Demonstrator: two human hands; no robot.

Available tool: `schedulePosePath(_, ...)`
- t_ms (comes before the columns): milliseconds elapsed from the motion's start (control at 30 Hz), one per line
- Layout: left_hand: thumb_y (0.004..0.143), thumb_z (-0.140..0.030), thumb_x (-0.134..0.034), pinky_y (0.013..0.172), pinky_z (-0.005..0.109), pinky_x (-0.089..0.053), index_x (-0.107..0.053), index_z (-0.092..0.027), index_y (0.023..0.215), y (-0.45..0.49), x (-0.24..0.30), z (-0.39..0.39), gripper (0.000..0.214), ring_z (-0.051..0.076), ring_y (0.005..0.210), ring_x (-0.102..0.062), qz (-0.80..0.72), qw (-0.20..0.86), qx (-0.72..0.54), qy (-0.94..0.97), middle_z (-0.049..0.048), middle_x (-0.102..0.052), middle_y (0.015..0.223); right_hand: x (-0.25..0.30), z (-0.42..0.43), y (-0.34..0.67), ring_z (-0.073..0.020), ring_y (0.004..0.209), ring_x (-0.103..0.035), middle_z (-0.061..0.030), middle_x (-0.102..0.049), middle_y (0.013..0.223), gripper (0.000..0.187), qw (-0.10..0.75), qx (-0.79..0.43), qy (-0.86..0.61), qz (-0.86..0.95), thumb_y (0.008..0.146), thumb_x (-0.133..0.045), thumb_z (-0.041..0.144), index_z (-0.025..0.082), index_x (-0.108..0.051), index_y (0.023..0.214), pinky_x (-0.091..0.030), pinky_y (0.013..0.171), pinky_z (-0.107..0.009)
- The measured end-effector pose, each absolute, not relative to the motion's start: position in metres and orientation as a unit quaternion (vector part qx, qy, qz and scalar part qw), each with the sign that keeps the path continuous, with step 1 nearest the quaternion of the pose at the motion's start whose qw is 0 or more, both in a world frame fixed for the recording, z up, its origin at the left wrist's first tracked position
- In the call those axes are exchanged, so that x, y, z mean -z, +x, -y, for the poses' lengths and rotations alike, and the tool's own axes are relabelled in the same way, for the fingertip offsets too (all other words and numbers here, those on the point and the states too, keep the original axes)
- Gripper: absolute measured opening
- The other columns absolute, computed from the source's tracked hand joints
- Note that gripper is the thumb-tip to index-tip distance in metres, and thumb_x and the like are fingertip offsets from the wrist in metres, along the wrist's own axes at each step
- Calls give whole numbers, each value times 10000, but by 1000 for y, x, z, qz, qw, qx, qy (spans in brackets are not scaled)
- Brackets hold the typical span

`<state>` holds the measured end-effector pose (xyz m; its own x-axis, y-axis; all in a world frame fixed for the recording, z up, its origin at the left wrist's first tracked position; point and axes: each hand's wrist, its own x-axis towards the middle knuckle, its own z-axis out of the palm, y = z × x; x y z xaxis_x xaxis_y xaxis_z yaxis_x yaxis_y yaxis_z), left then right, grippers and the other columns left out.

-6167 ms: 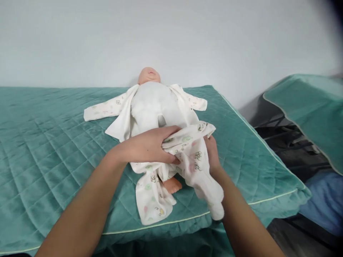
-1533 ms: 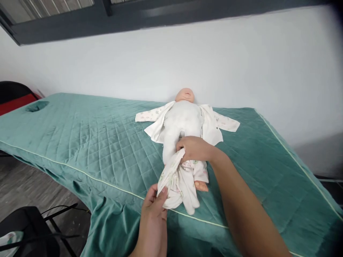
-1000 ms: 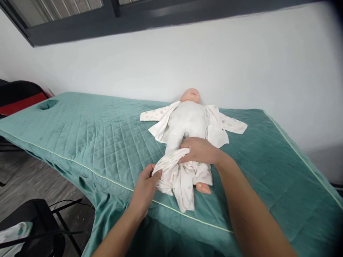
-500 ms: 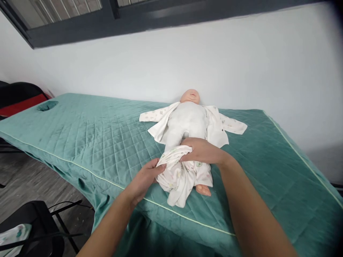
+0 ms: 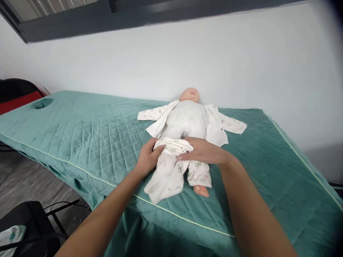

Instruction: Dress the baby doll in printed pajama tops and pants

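Observation:
A baby doll [image 5: 186, 119] with a white cloth body lies on its back on the green quilted bed, head toward the wall. Printed white pants [image 5: 167, 178] cover its lower legs. My left hand [image 5: 148, 155] grips the waistband at the left edge, thumb on top. On the other side, my right hand [image 5: 203, 151] pinches the waistband near the middle, its fingertips partly hidden by cloth. One bare foot [image 5: 200, 191] sticks out of the right pant leg; the left leg's end shows no foot. An open white jacket [image 5: 217, 134] lies spread under the doll, sleeves out sideways.
The green bed [image 5: 93, 132] has a face hole [image 5: 42, 103] at its far left end. A white wall [image 5: 107, 67] runs behind it, under a dark window frame [image 5: 75, 23]. At lower left stands a black chair [image 5: 29, 221] with a printed cloth [image 5: 12, 237] on it.
My left hand has moved up toward the doll's thighs with the waistband. The bunched left pant leg now hangs straighter and spreads flat to the left. My right hand stays nearly in place.

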<state>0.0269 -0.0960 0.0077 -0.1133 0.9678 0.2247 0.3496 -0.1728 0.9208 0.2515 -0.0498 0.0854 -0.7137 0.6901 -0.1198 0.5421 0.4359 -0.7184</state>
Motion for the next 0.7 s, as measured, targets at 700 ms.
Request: schedulePosePath(700,778,-583,-737,784,335,-537,-620,-195,1173,52,-19,219,565,243,978,-683,-583,602,-507,202,106,-700,1133,-84,50,249,-279,1011,-641,-66,-703,1086,453,55,-302,-396,865,762,-721,581,210,-692,1020,-478,849,-351)
